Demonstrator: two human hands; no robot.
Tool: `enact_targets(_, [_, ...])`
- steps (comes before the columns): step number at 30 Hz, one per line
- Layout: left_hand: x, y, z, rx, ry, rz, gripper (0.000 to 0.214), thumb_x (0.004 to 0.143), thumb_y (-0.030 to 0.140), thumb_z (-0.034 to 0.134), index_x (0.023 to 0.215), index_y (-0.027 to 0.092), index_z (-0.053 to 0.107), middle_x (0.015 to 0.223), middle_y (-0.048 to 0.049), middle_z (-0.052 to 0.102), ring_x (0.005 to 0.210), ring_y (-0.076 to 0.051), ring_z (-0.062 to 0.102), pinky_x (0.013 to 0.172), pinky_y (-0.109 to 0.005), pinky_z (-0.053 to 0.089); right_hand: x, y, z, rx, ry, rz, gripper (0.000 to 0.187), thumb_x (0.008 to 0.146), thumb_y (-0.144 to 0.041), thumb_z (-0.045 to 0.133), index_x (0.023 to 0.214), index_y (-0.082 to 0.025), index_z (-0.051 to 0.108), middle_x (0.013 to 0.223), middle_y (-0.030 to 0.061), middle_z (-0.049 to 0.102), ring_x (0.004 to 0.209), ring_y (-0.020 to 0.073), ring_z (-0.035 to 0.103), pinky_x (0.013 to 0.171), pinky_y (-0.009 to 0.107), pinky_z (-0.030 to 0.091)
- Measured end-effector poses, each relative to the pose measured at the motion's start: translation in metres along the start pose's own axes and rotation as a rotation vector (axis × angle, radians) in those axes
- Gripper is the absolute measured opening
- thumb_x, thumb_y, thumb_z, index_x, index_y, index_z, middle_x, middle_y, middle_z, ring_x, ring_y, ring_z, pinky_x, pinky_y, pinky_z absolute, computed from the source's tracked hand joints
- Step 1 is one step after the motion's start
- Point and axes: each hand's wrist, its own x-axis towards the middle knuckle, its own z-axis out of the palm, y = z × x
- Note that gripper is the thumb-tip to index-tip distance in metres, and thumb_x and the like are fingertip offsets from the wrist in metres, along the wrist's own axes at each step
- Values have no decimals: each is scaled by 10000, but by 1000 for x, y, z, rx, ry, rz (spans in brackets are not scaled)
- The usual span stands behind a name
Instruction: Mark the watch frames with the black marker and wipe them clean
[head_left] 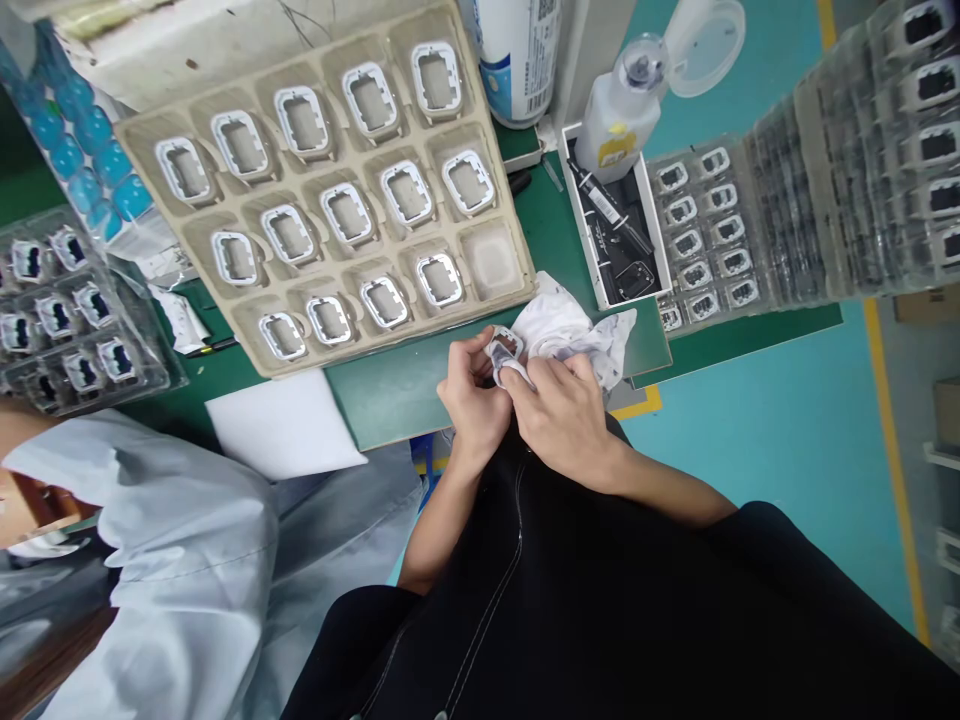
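My left hand (pixel 475 396) pinches a small white frame-shaped part (pixel 508 338) at the front edge of the green table. Bunched in my right hand (pixel 561 412) is a white cloth (pixel 559 318) with dark smudges. A fold of that cloth presses against the part, and my fingers hide some of both. Just beyond my hands lies a beige moulded tray (pixel 341 258). Similar white frames (pixel 437 280) sit in its pockets, and the pocket at its near right corner (pixel 491 262) holds none.
A white box (pixel 589 245) of dark tubes, a plastic bottle (pixel 613 120) with its lid raised and a large white container (pixel 516 60) stand behind. Clear trays (pixel 705 235) are stacked at right, others (pixel 67 310) at left. A white pad (pixel 285 425) lies near a co-worker's grey sleeve (pixel 172 540).
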Motion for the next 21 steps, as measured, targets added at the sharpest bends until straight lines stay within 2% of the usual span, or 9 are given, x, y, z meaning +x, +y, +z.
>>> enact_targets(5, [1,2,0,-23,-7,-25,499,901,390,1049,1290,270,762,1169,-59,959,1035,-281,963,922,-371,796,2,1,-3,14,12,5,249,1183,-78,560,1227,-175,785,894,26,674,836,216,593,877,427,336])
enact_targets(12, [4,7,1,-143,-16,-68,563,860,411,1096,1261,255,732,1126,-52,958,1021,-266,967,926,-341,795,1,1,-6,78,-55,31,300,1186,-77,533,1248,-202,799,913,21,679,844,205,596,893,421,329])
enact_targets(17, [5,9,0,-170,-23,-132,647,812,491,1126,1247,259,707,1118,-61,954,1019,-277,966,931,-366,799,3,1,-4,93,-28,25,301,1189,-76,536,1221,-197,810,896,22,681,839,206,598,891,416,320])
enact_targets(21, [6,9,-1,-188,-37,-117,612,832,444,1115,1255,257,713,1119,-56,953,1012,-261,962,927,-351,793,3,2,-2,104,-48,19,314,1194,-87,524,1251,-203,811,912,27,691,864,212,616,892,422,320])
